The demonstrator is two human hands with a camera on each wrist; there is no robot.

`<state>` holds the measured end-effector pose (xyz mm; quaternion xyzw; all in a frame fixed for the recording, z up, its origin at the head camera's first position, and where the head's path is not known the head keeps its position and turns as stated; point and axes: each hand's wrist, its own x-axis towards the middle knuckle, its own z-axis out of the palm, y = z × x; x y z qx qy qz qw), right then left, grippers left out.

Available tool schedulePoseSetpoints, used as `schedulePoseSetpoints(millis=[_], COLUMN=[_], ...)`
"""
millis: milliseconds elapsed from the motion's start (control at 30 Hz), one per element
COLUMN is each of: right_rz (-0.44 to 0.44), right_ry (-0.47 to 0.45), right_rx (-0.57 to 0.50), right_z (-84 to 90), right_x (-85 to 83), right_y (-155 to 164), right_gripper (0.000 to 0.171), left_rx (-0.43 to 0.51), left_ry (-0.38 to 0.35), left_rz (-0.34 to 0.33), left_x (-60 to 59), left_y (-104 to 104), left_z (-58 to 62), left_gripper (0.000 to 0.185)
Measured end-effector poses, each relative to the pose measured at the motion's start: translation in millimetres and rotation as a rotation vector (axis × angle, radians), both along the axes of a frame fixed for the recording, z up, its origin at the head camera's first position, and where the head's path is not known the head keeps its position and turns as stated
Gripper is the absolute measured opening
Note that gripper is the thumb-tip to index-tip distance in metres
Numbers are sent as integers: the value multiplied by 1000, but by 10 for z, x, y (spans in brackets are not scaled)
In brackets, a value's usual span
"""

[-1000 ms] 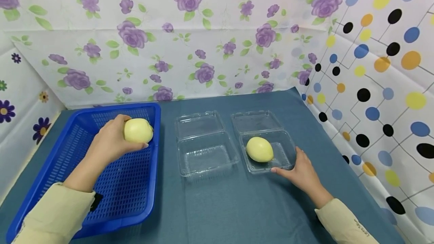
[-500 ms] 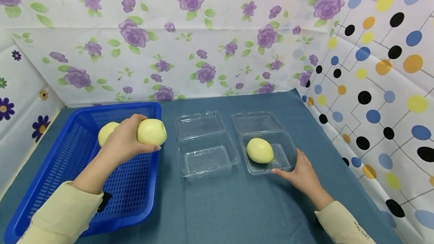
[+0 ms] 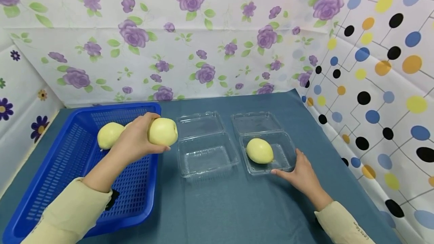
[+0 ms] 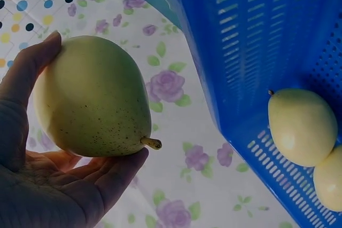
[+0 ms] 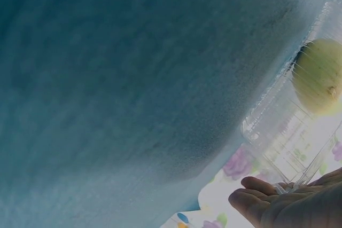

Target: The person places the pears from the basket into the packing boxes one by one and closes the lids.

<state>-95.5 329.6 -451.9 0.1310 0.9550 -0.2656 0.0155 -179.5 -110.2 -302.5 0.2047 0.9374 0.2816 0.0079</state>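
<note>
1. My left hand [image 3: 135, 142] grips a pear [image 3: 162, 131], fingers and thumb curled round it, held over the right rim of the blue basket [image 3: 68, 168].
2. Stem [image 4: 152, 143] points out past my fingertips; speckled skin.
3. More pears [image 3: 108, 134] lie in the basket at 9 o'clock of the held one, near the far wall.
4. Empty clear box [image 3: 205, 153], lid back, sits at 3 o'clock of the held pear, just beside the basket rim. Bare cloth lies between them.
5. My right hand [image 3: 303, 176] rests with relaxed fingers against the near right corner of the second box [image 3: 283, 157]; one pear [image 3: 259, 150] lies inside.
6. Blue tablecloth [image 3: 237, 206] lies bare at 6 o'clock.
</note>
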Motion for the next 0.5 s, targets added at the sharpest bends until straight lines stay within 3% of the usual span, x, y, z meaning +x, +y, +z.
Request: schedulePoseSetpoints(millis=[500], right_rz=[10], right_ry=[42], right_rx=[2], right_z=[-30], right_x=[14], right_y=[15], right_gripper=[123], left_rx=[32], left_ry=[11], left_rz=[-74], left_x=[-17], left_y=[202], left_z=[-36], left_gripper=[79])
